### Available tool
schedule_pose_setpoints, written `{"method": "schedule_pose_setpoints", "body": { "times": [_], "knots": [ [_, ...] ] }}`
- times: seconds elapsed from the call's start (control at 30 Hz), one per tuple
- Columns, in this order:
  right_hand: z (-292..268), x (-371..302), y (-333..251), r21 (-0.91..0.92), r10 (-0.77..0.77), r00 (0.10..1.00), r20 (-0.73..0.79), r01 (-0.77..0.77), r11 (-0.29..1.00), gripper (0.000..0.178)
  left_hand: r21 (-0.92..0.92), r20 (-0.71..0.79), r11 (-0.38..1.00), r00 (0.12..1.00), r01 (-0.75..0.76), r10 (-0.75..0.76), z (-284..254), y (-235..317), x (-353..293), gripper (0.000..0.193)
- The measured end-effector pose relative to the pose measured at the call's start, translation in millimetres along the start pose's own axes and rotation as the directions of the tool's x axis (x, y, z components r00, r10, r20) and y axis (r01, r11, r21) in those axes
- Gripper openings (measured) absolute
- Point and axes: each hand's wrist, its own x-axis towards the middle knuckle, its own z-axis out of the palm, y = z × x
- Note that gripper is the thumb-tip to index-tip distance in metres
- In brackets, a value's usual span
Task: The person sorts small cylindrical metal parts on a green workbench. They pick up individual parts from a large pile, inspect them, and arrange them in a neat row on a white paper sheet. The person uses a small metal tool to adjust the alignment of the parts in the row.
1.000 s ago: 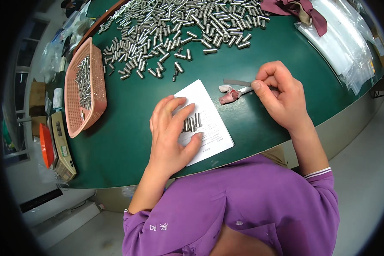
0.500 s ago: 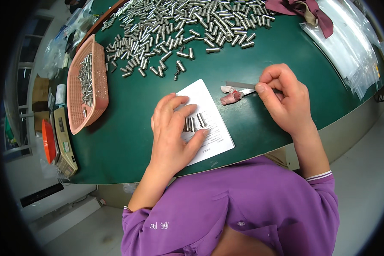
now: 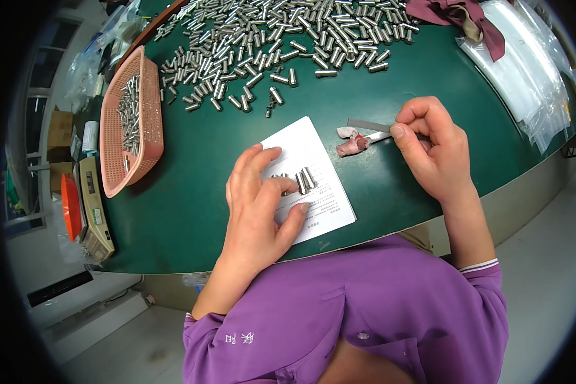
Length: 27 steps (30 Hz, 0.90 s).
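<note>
My left hand point(image 3: 256, 201) reaches over a stack of white printed paper point(image 3: 326, 205), fingers curved and apart. Its index fingertip touches or hovers just over small metal pins, and the thumb lies apart below them. Two shiny headed pins point(image 3: 306, 180) stand out beside that finger; others point(image 3: 284, 176) are partly hidden under it. My right hand point(image 3: 435, 150) is closed, thumb against forefinger, on a thin flat grey metal strip point(image 3: 369, 125). Under the strip a bright shaft with a pinkish-white wrapped end point(image 3: 352, 146) points the same way; whether the hand holds this too I cannot tell.
A wide heap of metal pins point(image 3: 269, 45) covers the far part of the green table point(image 3: 192, 217). At left stand a pink basket point(image 3: 150, 121) of smaller metal parts and a beige scale point(image 3: 95, 211). Plastic bags point(image 3: 518, 70) and a maroon cloth point(image 3: 486, 29) lie far right.
My left index finger has shifted over the pins, and two of them now sit close together to its right. The view has moved slightly; the right hand keeps its grip on the strip.
</note>
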Motion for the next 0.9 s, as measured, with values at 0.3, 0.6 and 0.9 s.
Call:
{"method": "schedule_pose_setpoints", "body": {
  "times": [0.3,0.6,0.9],
  "knots": [
    [0.0,0.2,-3.1,-0.096,-0.038,0.993,0.114,0.049,0.994,0.015,-0.01,0.012,1.0,1.0,0.004,-0.004,1.1,1.1,1.4,0.032],
    [9.6,-4.5,-6.9,-0.199,-0.174,0.968,0.183,0.21,0.957,0.015,-0.013,0.022,1.0,1.0,0.007,-0.006,1.5,2.9,2.1,0.034],
    [11.0,-5.3,-6.8,-0.205,-0.183,0.965,0.19,0.222,0.953,0.015,0.003,-0.024,1.0,1.0,0.016,-0.016,6.0,-0.8,4.2,0.04]
  ]
}}
